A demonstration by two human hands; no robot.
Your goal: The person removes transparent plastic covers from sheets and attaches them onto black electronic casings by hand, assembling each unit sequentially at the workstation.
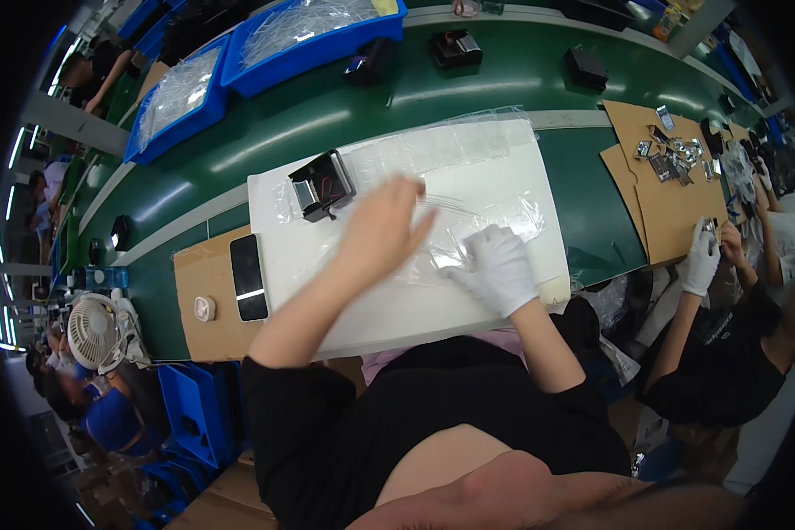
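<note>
My left hand (382,225), bare and smeared by motion, is over the middle of a white work sheet (353,318). Its thumb points away from the other fingers, but whether it holds anything I cannot tell. On the sheet's right part rests my right hand (499,269) in a white glove, thumb spread, pressing on thin clear plastic pieces (526,216). Just left of my left hand's fingers sits an open black box (337,172) with a silver part and thin red wires inside. More clear plastic (468,141) lies flat along the sheet's far edge.
A black phone (248,278) and a small white round roll (205,307) lie at the left on cardboard. Blue trays (309,40) of clear plastic strips and several black boxes (455,49) stand farther back. At right, a co-worker's gloved hand (702,256) works beside cardboard with metal parts (676,159).
</note>
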